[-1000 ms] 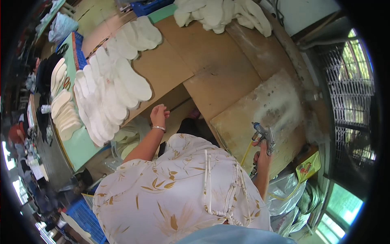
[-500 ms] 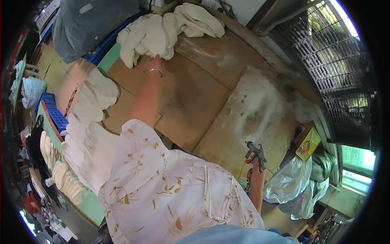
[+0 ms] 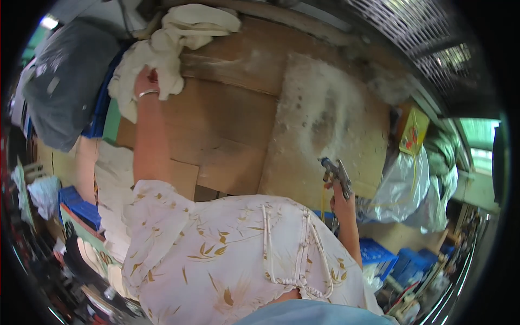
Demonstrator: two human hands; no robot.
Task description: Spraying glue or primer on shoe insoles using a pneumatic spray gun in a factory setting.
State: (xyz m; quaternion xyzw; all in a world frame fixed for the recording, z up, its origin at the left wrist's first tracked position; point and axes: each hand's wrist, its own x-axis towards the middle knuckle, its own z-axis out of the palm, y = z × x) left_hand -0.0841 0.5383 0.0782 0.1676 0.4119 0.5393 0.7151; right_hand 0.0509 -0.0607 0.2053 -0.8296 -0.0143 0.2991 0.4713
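Note:
My left hand reaches to the back left, against a pile of white, sole-shaped pieces that look like insoles. Its fingers look curled in; whatever is between them is hidden against the pile. On the right, my right hand is wrapped round a metal spray gun with a blue tip pointing away to the upper left. A thin yellow hose hangs from the gun. Beneath it lies a cardboard sheet marked with whitish overspray.
More white pieces lie overlapped along the left side. A large grey bag stands at the far left, near a blue crate. To the right are a yellow container and clear plastic bags. A grille window borders the back right.
The view has swung, shifting the bench within the picture. My left hand has moved from the pile's near edge farther onto its left part. My right hand still holds the spray gun.

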